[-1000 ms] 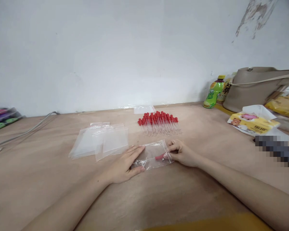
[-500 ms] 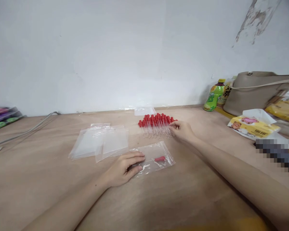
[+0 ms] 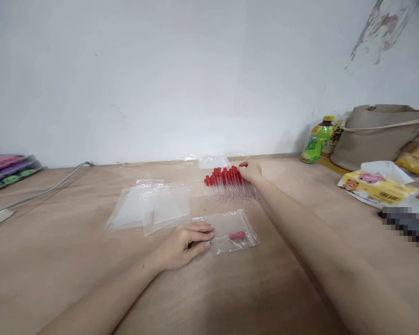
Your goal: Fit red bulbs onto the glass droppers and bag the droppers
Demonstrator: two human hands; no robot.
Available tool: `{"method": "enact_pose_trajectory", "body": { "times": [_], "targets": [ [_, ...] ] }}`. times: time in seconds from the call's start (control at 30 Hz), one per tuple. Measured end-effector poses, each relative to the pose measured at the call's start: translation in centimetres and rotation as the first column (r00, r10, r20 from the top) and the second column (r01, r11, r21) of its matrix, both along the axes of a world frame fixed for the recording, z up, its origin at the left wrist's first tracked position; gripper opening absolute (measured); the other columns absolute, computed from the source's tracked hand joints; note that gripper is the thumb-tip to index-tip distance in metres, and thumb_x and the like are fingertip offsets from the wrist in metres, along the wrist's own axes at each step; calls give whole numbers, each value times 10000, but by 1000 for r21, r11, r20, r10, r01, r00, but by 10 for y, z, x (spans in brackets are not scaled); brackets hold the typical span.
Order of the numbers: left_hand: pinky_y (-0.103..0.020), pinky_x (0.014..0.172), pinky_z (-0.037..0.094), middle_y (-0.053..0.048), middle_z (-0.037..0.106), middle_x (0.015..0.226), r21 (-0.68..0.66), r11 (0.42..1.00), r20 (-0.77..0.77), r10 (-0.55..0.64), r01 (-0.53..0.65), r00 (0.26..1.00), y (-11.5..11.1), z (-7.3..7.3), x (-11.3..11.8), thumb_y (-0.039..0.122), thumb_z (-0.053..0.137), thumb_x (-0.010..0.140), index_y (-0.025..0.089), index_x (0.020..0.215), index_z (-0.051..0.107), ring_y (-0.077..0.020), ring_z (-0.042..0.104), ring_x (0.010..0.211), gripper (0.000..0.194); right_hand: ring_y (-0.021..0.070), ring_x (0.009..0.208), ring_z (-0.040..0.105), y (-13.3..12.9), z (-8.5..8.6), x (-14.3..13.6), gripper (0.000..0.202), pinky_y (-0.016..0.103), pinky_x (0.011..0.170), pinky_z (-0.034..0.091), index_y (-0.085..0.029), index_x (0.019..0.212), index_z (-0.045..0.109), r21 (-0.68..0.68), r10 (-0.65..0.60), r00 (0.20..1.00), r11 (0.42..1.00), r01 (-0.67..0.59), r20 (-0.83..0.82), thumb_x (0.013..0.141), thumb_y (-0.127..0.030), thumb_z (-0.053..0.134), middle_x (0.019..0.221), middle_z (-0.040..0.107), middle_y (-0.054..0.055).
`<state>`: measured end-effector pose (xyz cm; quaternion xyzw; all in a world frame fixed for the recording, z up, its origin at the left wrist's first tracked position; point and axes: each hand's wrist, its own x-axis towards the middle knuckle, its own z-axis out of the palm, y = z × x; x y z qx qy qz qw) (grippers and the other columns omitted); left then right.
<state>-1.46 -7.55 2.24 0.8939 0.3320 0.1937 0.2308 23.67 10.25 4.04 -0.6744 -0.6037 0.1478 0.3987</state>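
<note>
My left hand (image 3: 186, 244) lies on the left end of a clear zip bag (image 3: 221, 221), fingers stretched out over the plastic. Inside the bag is one dropper (image 3: 237, 235) with a red rubber bulb near the zip end. Beyond it, a pile of droppers (image 3: 226, 179) lies with red bulbs toward the wall and clear glass tubes toward me. At the right part of this pile, my right hand (image 3: 251, 170) is closed with its fingertips at a red bulb. The hand partly hides the bulbs there.
Overlapping clear bags (image 3: 148, 204) lie on the left. A white packet (image 3: 212, 162) is by the wall. On the right are a green bottle (image 3: 316, 142), a beige bag (image 3: 373, 135) and a yellow tissue pack (image 3: 377, 186). A grey cable (image 3: 56, 186) runs at the left.
My right hand has moved from the right front of the dropper pile back to the red bulbs. My left hand stays on the bag. The view has shifted slightly.
</note>
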Motion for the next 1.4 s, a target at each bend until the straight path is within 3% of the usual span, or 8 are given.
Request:
{"method": "enact_pose_trajectory", "body": {
  "times": [0.17, 0.27, 0.5, 0.73, 0.9, 1.07, 1.23, 1.4],
  "targets": [
    [-386, 980, 386, -62, 554, 1202, 9, 1000, 12, 24, -24, 1000, 0, -2, 0, 292, 483, 844, 209, 1139, 571, -197, 482, 1140, 319, 118, 581, 555, -33, 25, 9, 190, 234, 524, 428, -147, 897, 543, -9, 107, 977, 994, -111, -186, 716, -189, 509, 732, 622, 42],
    [-387, 963, 403, -66, 562, 1192, 14, 999, 19, 35, -35, 999, 0, -2, 1, 306, 494, 837, 207, 1144, 565, -204, 496, 1124, 331, 86, 549, 522, -67, 29, 26, 145, 220, 523, 418, -180, 859, 465, 136, 202, 880, 978, -159, -429, 730, -227, 514, 718, 590, 14],
    [-398, 963, 398, -46, 566, 1187, 42, 998, -13, 38, -37, 999, 1, -2, 1, 320, 473, 845, 231, 1192, 515, -207, 489, 1126, 360, 95, 517, 507, -121, -14, 51, 272, 239, 509, 431, -219, 792, 393, 93, 144, 709, 989, -111, -690, 661, -354, 589, 686, 572, -4],
    [-388, 971, 383, -51, 426, 1314, 72, 992, -20, 109, -107, 994, -3, -1, 0, 358, 489, 831, 268, 1232, 463, -222, 431, 1172, 412, 133, 636, 601, -145, -36, 32, 273, 286, 639, 484, -214, 768, 425, -48, 135, 518, 945, -324, -845, 638, -307, 647, 741, 628, 22],
    [-388, 947, 402, -51, 471, 1274, 60, 991, -33, 124, -122, 992, -3, -1, 0, 398, 498, 820, 270, 1231, 458, -224, 458, 1145, 432, 102, 624, 567, -153, -38, 36, 307, 247, 613, 451, -174, 760, 522, -96, 355, 658, 832, -547, -664, 597, -354, 710, 716, 626, 2],
    [-404, 964, 381, -51, 487, 1265, 63, 992, -31, 113, -111, 993, -2, -1, -1, 402, 499, 818, 264, 1231, 460, -226, 452, 1152, 437, 114, 604, 525, -152, -42, 37, 298, 259, 590, 424, -166, 750, 604, -128, 485, 790, 817, -563, -375, 582, -390, 707, 657, 593, -9],
    [-411, 966, 378, -54, 486, 1267, 66, 993, -29, 100, -98, 995, -1, 0, 0, 395, 508, 815, 262, 1227, 466, -224, 452, 1153, 435, 187, 851, 534, -154, -47, 24, 159, 348, 813, 396, -222, 754, 684, 54, 583, 809, 812, -581, -74, 670, -356, 662, 862, 608, 40],
    [-391, 967, 383, -52, 483, 1271, 59, 994, -37, 91, -88, 995, -1, -2, 0, 385, 496, 825, 262, 1210, 494, -211, 447, 1163, 405, 212, 1012, 477, -158, -47, 20, 160, 391, 910, 329, -273, 821, 698, 30, 677, 734, 734, -679, 49, 767, -328, 557, 1059, 557, 48]
  ]
}}
